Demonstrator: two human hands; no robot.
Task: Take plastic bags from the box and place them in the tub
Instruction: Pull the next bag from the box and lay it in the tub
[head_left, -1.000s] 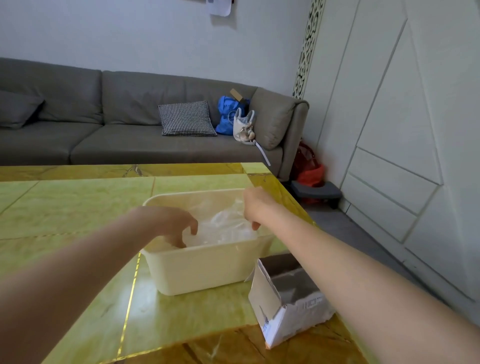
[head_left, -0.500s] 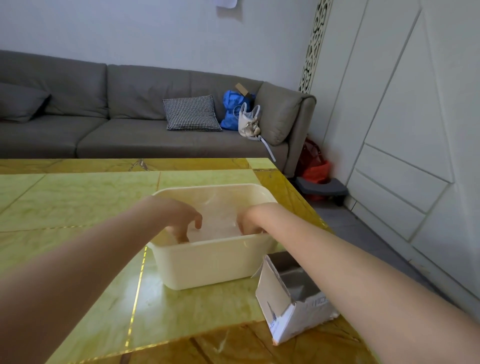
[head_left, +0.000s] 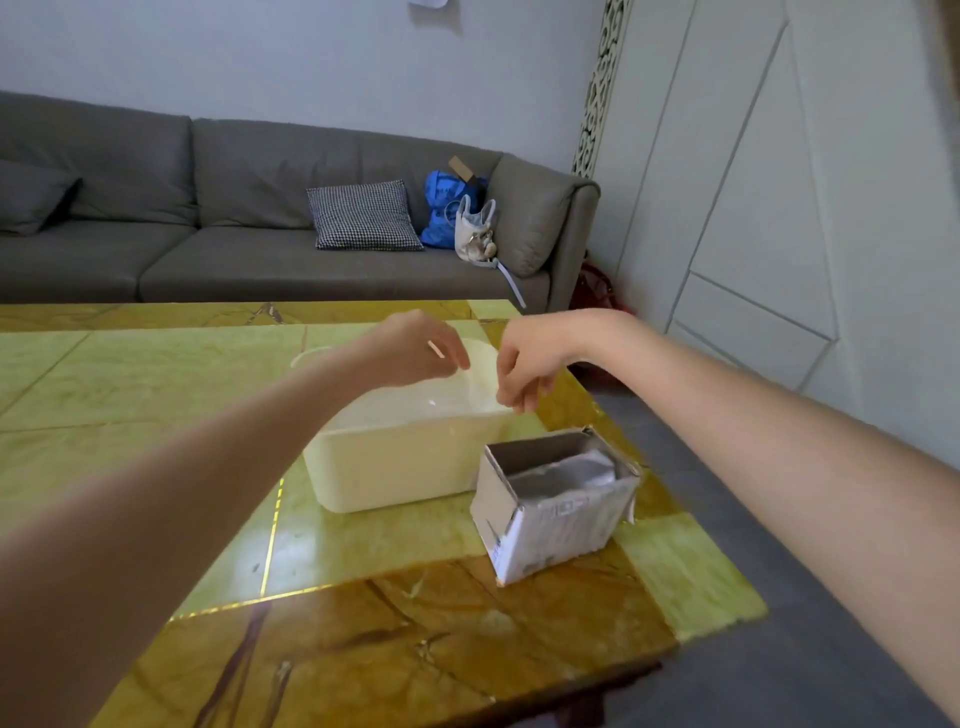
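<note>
While both arms reach over the cream tub (head_left: 400, 467) on the table (head_left: 156, 395), the left hand (head_left: 415, 348) hangs above its middle with fingers loosely curled, holding nothing that shows. Beside it, the right hand (head_left: 530, 361) hovers over the tub's right end, fingers bent downward and tips close together; whether they pinch any film cannot be told. Inside the tub the plastic bags (head_left: 447, 400) show only as a pale sheen. Just right of the tub, nearer the camera, stands the open cardboard box (head_left: 550, 514) with crumpled plastic inside.
</note>
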